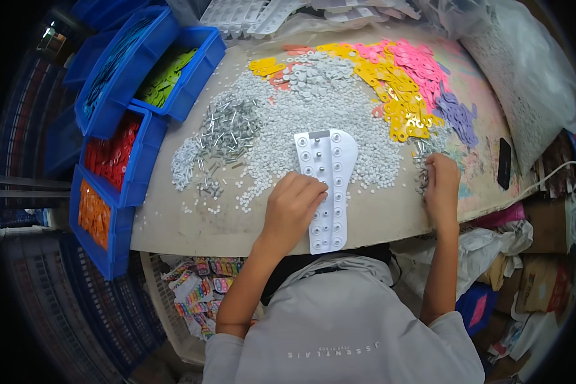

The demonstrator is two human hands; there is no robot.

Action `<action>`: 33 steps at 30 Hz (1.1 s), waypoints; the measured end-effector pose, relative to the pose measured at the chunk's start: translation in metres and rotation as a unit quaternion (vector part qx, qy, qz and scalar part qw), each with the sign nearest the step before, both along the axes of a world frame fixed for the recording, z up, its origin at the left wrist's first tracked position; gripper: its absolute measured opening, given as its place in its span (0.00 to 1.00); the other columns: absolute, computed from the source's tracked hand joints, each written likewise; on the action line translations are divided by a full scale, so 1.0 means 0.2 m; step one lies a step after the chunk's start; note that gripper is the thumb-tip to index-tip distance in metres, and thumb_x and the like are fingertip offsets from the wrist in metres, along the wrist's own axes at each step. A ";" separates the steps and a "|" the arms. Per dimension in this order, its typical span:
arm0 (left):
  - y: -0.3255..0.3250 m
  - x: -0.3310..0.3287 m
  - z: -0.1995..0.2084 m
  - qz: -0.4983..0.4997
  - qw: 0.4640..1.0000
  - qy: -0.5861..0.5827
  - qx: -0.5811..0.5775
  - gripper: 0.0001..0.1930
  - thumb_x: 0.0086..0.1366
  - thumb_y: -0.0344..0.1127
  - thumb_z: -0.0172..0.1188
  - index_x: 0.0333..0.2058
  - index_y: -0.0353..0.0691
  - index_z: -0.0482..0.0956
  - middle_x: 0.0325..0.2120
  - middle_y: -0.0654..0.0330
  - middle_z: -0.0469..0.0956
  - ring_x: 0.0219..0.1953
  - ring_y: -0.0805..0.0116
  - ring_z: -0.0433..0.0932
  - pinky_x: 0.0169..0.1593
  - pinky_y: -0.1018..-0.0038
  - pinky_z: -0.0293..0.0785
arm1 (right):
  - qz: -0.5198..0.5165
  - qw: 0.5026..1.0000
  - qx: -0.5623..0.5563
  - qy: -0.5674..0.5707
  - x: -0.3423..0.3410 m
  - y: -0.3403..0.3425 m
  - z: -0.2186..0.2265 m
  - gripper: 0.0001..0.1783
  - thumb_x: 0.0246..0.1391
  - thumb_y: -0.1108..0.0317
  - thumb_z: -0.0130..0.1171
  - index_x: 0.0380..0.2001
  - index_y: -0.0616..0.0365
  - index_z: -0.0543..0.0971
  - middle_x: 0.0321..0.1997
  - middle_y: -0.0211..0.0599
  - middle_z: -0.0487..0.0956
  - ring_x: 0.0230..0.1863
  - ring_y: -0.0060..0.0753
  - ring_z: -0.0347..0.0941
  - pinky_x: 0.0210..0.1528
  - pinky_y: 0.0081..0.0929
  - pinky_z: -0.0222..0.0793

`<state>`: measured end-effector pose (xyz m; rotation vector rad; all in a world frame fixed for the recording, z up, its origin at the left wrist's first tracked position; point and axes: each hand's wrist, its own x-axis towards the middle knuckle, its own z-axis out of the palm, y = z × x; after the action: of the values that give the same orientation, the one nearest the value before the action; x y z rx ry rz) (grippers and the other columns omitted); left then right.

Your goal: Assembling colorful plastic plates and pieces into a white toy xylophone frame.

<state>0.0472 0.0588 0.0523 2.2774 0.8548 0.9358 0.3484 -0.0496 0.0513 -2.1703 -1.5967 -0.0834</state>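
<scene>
A white plastic board (347,160), curved at its upper end, lies at the table's near edge with rows of round sockets along it. Small metal pieces stand in a column down its middle. My left hand (291,211) is over the board's left side, fingers drawn together at that column; whatever they pinch is too small to make out. To the right, my right hand (443,185) reaches with closed fingertips to the edge of a small heap of metal bits (422,168). Anything between those fingertips is hidden.
Small white discs (320,96) cover the table's middle, beside metal pins (227,128). Yellow (403,96), pink (416,61) and purple tags (456,118) lie beyond. Blue bins (125,179) of coloured pieces line the left; a dark phone-like slab (504,163) lies right.
</scene>
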 end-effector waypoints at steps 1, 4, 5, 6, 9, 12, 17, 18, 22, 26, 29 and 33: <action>0.00 0.01 -0.01 -0.005 1.000 0.007 0.009 0.08 0.54 0.24 0.70 0.33 0.36 0.82 0.31 0.59 0.81 0.35 0.59 0.78 0.39 0.67 0.74 | -0.031 0.999 0.032 0.028 -0.01 -0.01 0.00 0.06 0.59 0.78 0.54 0.39 0.60 0.77 0.42 0.42 0.75 0.47 0.48 0.70 0.52 0.40 0.64; 0.00 0.01 -0.02 -0.006 1.000 0.019 0.020 0.07 0.54 0.24 0.70 0.32 0.36 0.82 0.29 0.59 0.81 0.34 0.59 0.77 0.38 0.66 0.74 | -0.003 0.993 0.085 0.085 -0.12 -0.02 0.02 0.06 0.61 0.80 0.53 0.40 0.62 0.77 0.41 0.43 0.76 0.48 0.45 0.72 0.52 0.35 0.67; 0.00 0.02 -0.02 -0.002 0.999 0.024 0.022 0.07 0.53 0.24 0.70 0.32 0.36 0.82 0.29 0.59 0.80 0.33 0.59 0.77 0.37 0.66 0.74 | -0.003 0.993 0.085 0.085 -0.16 -0.01 0.02 0.06 0.61 0.80 0.53 0.40 0.62 0.77 0.41 0.43 0.76 0.48 0.45 0.72 0.52 0.35 0.67; 0.00 0.02 -0.01 -0.003 0.999 0.023 0.021 0.07 0.53 0.24 0.70 0.32 0.36 0.82 0.29 0.59 0.80 0.33 0.59 0.77 0.37 0.66 0.74 | 0.021 0.987 0.091 0.128 -0.22 -0.01 0.03 0.07 0.59 0.81 0.54 0.40 0.62 0.77 0.40 0.43 0.76 0.47 0.44 0.73 0.50 0.34 0.68; 0.00 0.02 -0.02 -0.004 0.999 0.029 0.021 0.07 0.53 0.24 0.70 0.31 0.36 0.81 0.28 0.59 0.80 0.32 0.59 0.77 0.37 0.65 0.73 | 0.070 0.969 0.095 0.217 -0.41 0.01 0.06 0.08 0.57 0.81 0.57 0.40 0.62 0.78 0.38 0.41 0.77 0.45 0.42 0.75 0.47 0.32 0.70; 0.00 0.02 -0.01 -0.013 0.999 0.023 0.022 0.08 0.53 0.24 0.71 0.30 0.37 0.81 0.28 0.59 0.80 0.32 0.59 0.77 0.36 0.65 0.73 | 0.095 0.940 0.078 0.317 -0.57 0.01 0.05 0.08 0.56 0.80 0.60 0.40 0.62 0.78 0.37 0.40 0.78 0.42 0.39 0.76 0.45 0.31 0.72; 0.00 0.02 -0.03 -0.009 1.000 -0.002 0.029 0.08 0.52 0.24 0.71 0.30 0.37 0.80 0.27 0.59 0.80 0.32 0.58 0.77 0.37 0.65 0.73 | 0.125 0.906 0.037 0.403 -0.72 0.02 0.01 0.09 0.53 0.79 0.65 0.37 0.62 0.76 0.37 0.40 0.78 0.38 0.36 0.78 0.42 0.31 0.74; 0.00 0.02 -0.04 -0.009 1.000 -0.002 0.029 0.08 0.52 0.24 0.71 0.30 0.37 0.80 0.27 0.59 0.80 0.32 0.58 0.77 0.37 0.65 0.73 | 0.125 0.906 0.037 0.403 -0.73 0.02 0.00 0.09 0.53 0.79 0.65 0.37 0.62 0.76 0.37 0.40 0.78 0.38 0.36 0.78 0.42 0.31 0.74; -0.01 0.01 -0.06 -0.025 0.999 0.013 0.035 0.08 0.52 0.24 0.70 0.30 0.38 0.81 0.30 0.60 0.80 0.35 0.58 0.77 0.39 0.65 0.72 | 0.133 0.901 0.024 0.412 -0.76 0.02 -0.03 0.09 0.53 0.81 0.64 0.37 0.62 0.77 0.36 0.40 0.77 0.36 0.38 0.76 0.40 0.33 0.74; -0.03 -0.02 -0.05 -0.055 0.996 0.044 0.057 0.07 0.53 0.26 0.69 0.32 0.40 0.82 0.35 0.61 0.81 0.41 0.58 0.77 0.47 0.63 0.69 | 0.173 0.924 0.034 0.339 -0.77 0.04 -0.03 0.11 0.49 0.82 0.65 0.36 0.61 0.77 0.35 0.40 0.76 0.38 0.45 0.73 0.40 0.37 0.72; -0.04 -0.06 -0.05 -0.046 0.995 0.050 0.071 0.06 0.57 0.29 0.66 0.35 0.38 0.82 0.39 0.59 0.79 0.44 0.58 0.76 0.49 0.60 0.67 | 0.205 0.933 0.047 0.292 -0.78 0.05 -0.04 0.12 0.47 0.82 0.66 0.36 0.61 0.78 0.36 0.40 0.77 0.40 0.48 0.71 0.42 0.38 0.70; 0.00 -0.14 -0.03 -0.002 0.997 0.049 0.066 0.07 0.58 0.30 0.66 0.37 0.39 0.83 0.39 0.58 0.80 0.43 0.56 0.76 0.49 0.60 0.66 | 0.222 0.941 0.028 0.254 -0.76 0.06 0.00 0.12 0.46 0.81 0.66 0.35 0.60 0.78 0.37 0.39 0.77 0.39 0.48 0.71 0.43 0.38 0.70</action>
<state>0.0191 0.0579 0.0471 2.4552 0.8514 0.9102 0.1955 -0.0386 0.0506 -1.5610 -1.6843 0.5199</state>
